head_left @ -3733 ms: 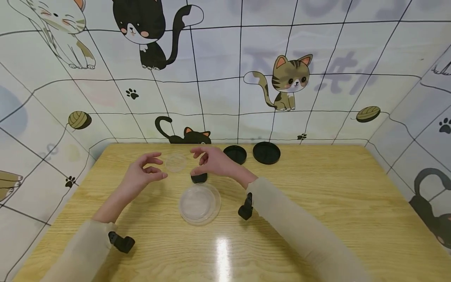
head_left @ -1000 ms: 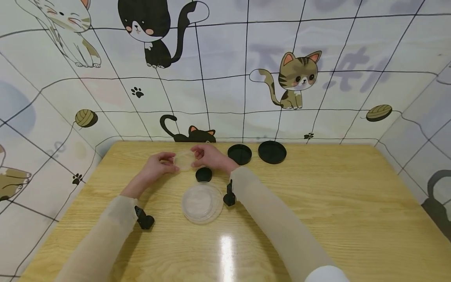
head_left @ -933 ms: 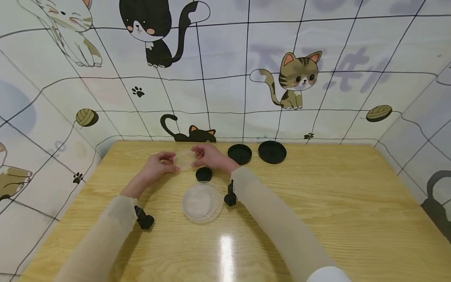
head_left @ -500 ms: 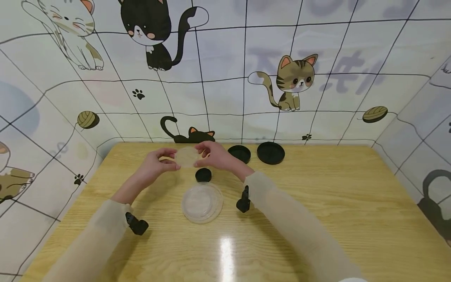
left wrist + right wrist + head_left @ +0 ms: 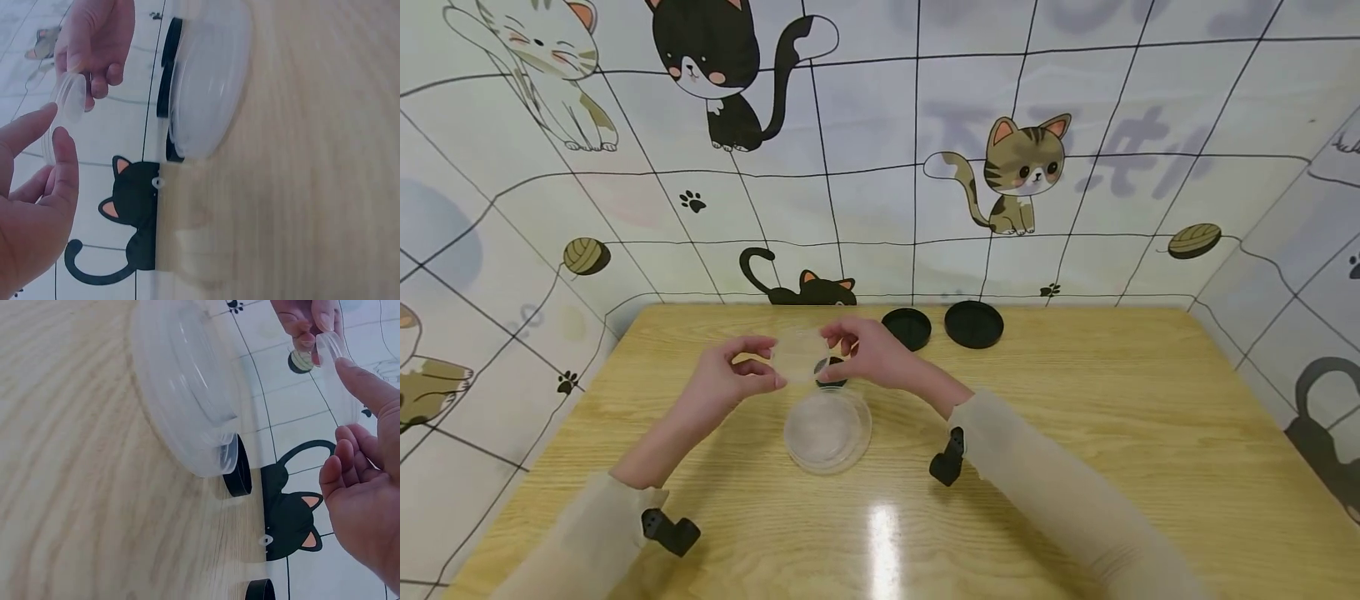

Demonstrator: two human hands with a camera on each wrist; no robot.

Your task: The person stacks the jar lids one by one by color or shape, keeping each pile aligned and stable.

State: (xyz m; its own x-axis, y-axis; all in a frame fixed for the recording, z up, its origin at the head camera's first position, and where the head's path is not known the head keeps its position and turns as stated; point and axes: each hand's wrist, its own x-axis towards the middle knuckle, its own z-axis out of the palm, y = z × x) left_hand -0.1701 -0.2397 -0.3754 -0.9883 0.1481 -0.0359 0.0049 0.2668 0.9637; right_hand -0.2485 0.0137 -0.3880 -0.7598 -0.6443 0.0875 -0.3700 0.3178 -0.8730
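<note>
A clear, shallow round plastic lid (image 5: 793, 354) is off the table, between my two hands. My left hand (image 5: 730, 375) pinches its left edge with thumb and fingers. On the opposite edge my right hand (image 5: 872, 357) pinches it the same way. Both wrist views show this lid (image 5: 70, 103) nearly edge-on, tilted. Just beyond the clear stack, a small black round piece (image 5: 835, 362) is partly hidden by my right fingers and the lid. Nearer to me lies a stack of larger clear round lids (image 5: 822, 432), one inside or on another; how many I cannot tell.
Two black round shallow dishes, a smaller one (image 5: 907, 330) and a larger one (image 5: 973, 325), sit along the table's back edge, right of my hands. The wooden table (image 5: 1075, 433) meets a cat-printed cloth backdrop (image 5: 880, 200) behind and at the sides.
Earlier the clear lid lay at the back left with my hands apart around it. Both hands have since gripped it, lifted it and brought it nearer to me. The clear stack stays put.
</note>
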